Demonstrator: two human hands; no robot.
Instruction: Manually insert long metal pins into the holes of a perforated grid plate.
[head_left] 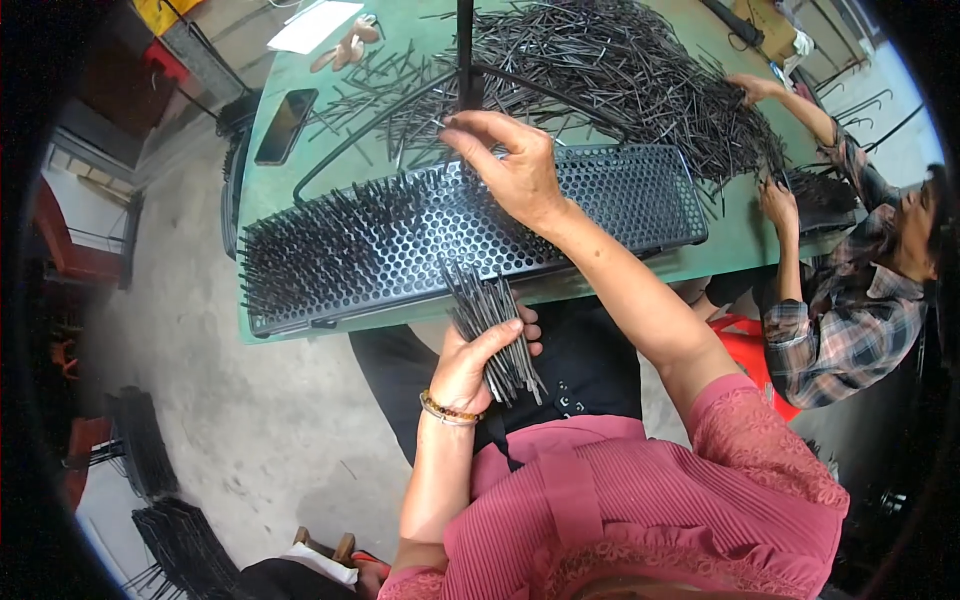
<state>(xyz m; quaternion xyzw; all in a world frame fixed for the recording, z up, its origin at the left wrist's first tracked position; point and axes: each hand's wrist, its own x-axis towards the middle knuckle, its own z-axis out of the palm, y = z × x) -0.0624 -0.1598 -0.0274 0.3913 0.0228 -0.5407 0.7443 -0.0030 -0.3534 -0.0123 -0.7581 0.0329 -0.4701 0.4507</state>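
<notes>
Left hand [480,355] grips a bunch of black sticks [490,330]; right hand [505,165] pinches over the holey tray [600,200]; stick pile [620,70] and phone [286,125] lie behind.

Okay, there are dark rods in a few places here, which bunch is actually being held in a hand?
The bundle of dark rods gripped in the person's left hand, below the table edge. The others lie loose in a pile or stand in the perforated tray.
</notes>
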